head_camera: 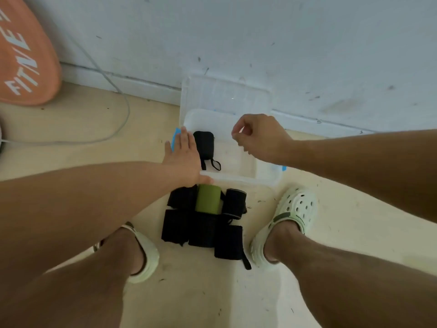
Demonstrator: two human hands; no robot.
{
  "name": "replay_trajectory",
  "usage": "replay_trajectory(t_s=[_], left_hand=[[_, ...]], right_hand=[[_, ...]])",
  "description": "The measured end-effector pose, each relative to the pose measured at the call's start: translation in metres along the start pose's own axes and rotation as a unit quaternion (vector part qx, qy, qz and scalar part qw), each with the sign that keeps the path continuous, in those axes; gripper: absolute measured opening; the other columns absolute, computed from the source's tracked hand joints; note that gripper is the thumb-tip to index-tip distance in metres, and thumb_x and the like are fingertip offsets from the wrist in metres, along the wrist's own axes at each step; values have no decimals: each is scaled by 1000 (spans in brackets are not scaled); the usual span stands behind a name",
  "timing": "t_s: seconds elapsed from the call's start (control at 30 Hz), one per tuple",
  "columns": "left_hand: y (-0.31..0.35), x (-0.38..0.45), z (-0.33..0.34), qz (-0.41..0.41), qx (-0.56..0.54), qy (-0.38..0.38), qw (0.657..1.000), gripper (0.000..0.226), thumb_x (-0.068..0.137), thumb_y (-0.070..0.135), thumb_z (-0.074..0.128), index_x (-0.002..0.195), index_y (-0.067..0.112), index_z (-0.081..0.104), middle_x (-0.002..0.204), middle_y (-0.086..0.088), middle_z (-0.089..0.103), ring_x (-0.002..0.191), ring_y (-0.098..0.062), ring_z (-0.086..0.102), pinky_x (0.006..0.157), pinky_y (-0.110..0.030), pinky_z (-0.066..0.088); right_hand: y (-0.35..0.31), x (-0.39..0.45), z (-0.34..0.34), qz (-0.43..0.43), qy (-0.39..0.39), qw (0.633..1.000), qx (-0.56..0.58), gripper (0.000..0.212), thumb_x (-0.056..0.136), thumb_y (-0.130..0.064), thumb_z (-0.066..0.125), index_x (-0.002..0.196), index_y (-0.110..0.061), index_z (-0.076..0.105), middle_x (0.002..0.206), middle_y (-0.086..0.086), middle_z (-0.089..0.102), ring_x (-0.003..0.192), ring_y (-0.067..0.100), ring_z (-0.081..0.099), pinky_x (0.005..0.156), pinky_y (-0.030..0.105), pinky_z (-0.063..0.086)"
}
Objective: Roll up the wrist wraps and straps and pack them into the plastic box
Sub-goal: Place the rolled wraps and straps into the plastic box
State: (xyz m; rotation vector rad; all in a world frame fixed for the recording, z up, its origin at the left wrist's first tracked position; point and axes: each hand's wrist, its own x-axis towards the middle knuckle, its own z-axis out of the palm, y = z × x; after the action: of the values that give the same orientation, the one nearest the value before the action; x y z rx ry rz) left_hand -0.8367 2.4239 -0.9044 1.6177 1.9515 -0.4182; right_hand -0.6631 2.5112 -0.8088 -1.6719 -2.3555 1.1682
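A clear plastic box [264, 178] with blue latches sits on the floor by the wall. One rolled black wrap [203, 144] with a loop strap lies inside at its left end. My left hand [183, 157] rests flat with straight fingers on the box's left rim, beside that wrap. My right hand [257, 138] hovers over the box's middle, fingers loosely curled, holding nothing that I can see. In front of the box lies a pile of rolled wraps: a green roll [207, 201], a black roll [234, 203] to its right, and several more black rolls [203, 230] nearer me.
The box's clear lid [224, 93] leans against the white wall behind it. An orange board [23, 55] stands at the far left, with a grey cable [123, 102] trailing on the floor. My feet in pale green clogs [293, 214] flank the pile.
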Motion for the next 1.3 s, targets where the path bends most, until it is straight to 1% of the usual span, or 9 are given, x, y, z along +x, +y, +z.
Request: replay_trajectory(t_s=[0.13,0.17,0.23,0.3,0.47,0.67,0.87,1.03,1.3], left_hand=[[21,-22,7,37,29,-5,999,118,96,55,61,158,3,-26,164,-19,-35,154,-40,-26,126,-60,-5],[25,-26,9,42,33,-5,999,112,98,44,60,158,6,-26,164,-18,-35,154,-39,-27,126,-60,-6],[29,-30,12,55,39,-5,998,107,97,29,60,159,9,-25,165,-15,-35,154,-38,-29,125,-59,-9],[29,-30,14,70,45,0,997,108,94,21,60,160,13,-24,166,-12,-35,154,-35,-29,125,-57,-12],[25,-27,24,80,60,2,995,110,91,23,62,161,15,-22,166,-11,-33,154,-33,-29,126,-54,-11],[15,-23,41,107,71,23,991,111,95,37,61,160,14,-25,167,-11,-33,155,-31,-29,127,-52,-12],[4,-22,47,131,98,28,986,109,96,42,59,159,13,-26,167,-11,-32,154,-30,-29,127,-50,-12],[-1,-25,42,134,117,31,984,112,96,44,61,160,12,-25,168,-12,-30,154,-31,-29,127,-51,-12],[-5,-31,18,123,118,28,985,118,93,54,64,159,9,-23,167,-13,-31,154,-32,-30,128,-53,-9]], right_hand=[[22,-48,37,151,-287,943,-72,15,99,-17,62,106,-8,73,93,3,79,64,15,72,63,21,60],[36,-53,57,188,-291,935,-78,21,101,-19,62,115,-5,70,97,3,77,70,18,70,66,23,59],[68,-59,90,243,-235,936,-99,29,103,-27,59,120,-5,65,83,3,65,66,18,58,56,25,47],[93,-59,112,297,-121,947,-26,37,103,-41,57,90,-6,59,69,2,51,58,16,48,51,26,38],[115,-56,152,406,-44,900,153,50,93,-52,71,82,-7,52,74,5,54,66,19,52,68,33,47],[130,-43,171,411,1,865,288,48,82,-34,87,106,0,64,96,12,68,84,28,70,74,37,64],[134,-44,176,397,-16,881,259,42,80,-34,88,103,-5,66,94,9,71,86,27,71,84,45,64],[123,-62,153,287,-6,947,144,53,86,-31,82,126,-12,54,108,1,64,90,18,62,70,27,50],[76,-100,77,75,-130,986,-78,50,82,-31,82,124,-24,55,112,-6,64,104,16,62,92,33,55]])
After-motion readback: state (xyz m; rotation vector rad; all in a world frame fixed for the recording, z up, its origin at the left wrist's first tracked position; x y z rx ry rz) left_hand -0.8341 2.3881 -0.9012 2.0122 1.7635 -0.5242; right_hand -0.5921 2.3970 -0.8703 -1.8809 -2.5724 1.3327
